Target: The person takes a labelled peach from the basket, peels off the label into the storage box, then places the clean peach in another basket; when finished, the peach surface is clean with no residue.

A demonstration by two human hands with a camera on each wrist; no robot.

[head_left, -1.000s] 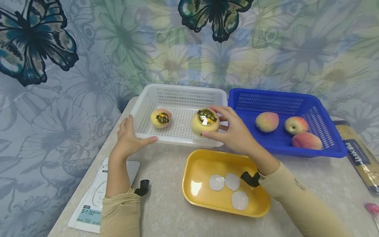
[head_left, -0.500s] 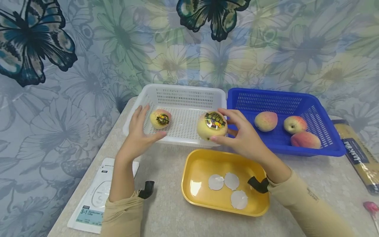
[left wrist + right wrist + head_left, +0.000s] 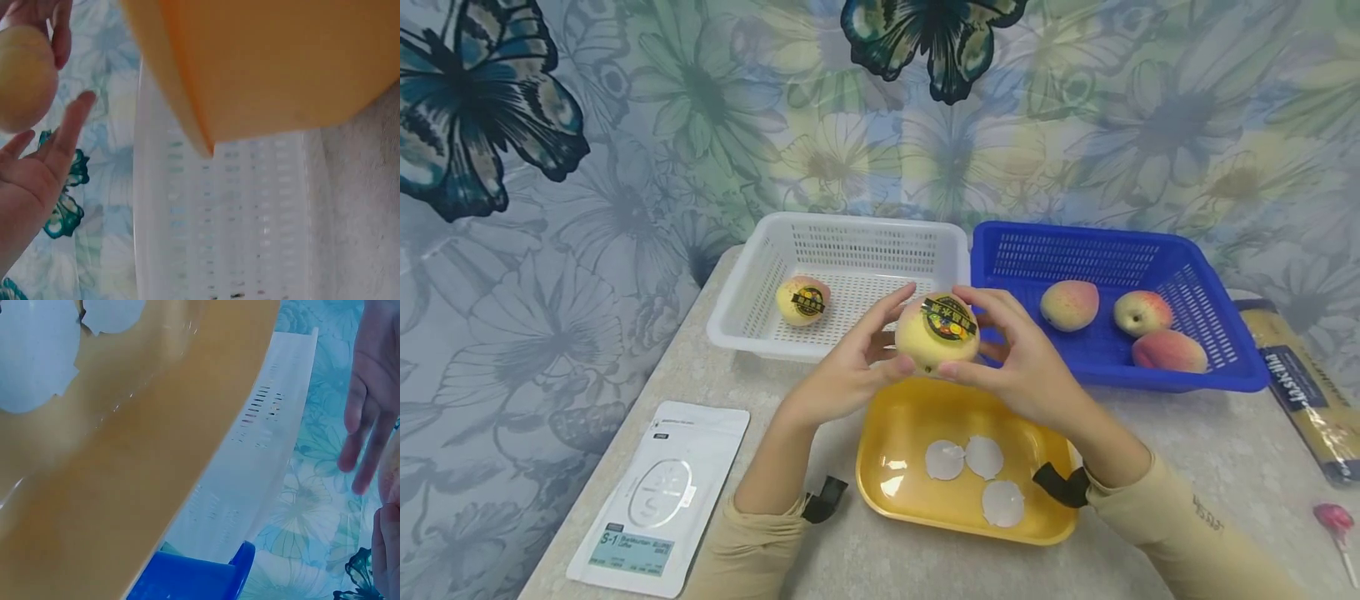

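My right hand (image 3: 1000, 350) grips a yellow fruit (image 3: 936, 333) with a dark round sticker on top, held just above the far rim of the yellow tray (image 3: 880, 433). Coming in from the left, my left hand (image 3: 857, 358) meets the fruit with straight fingers, thumb near its top. In the left wrist view that open palm (image 3: 44, 162) lies beside the fruit (image 3: 22, 78). Three white paper rounds (image 3: 981, 479) lie in the tray. A second stickered fruit (image 3: 803, 300) sits in the white basket (image 3: 850, 233).
A blue basket (image 3: 1225, 375) at the right holds three plain peaches (image 3: 1070, 304). A white pouch (image 3: 658, 500) lies at the table's front left. At the right edge are a yellow packet (image 3: 1300, 383) and a pink lollipop (image 3: 1330, 517). A floral backdrop stands close behind.
My right hand has brought the stickered fruit out of the white basket toward me, over the yellow tray's far rim. My left hand has left the basket's rim and moved right to the fruit.
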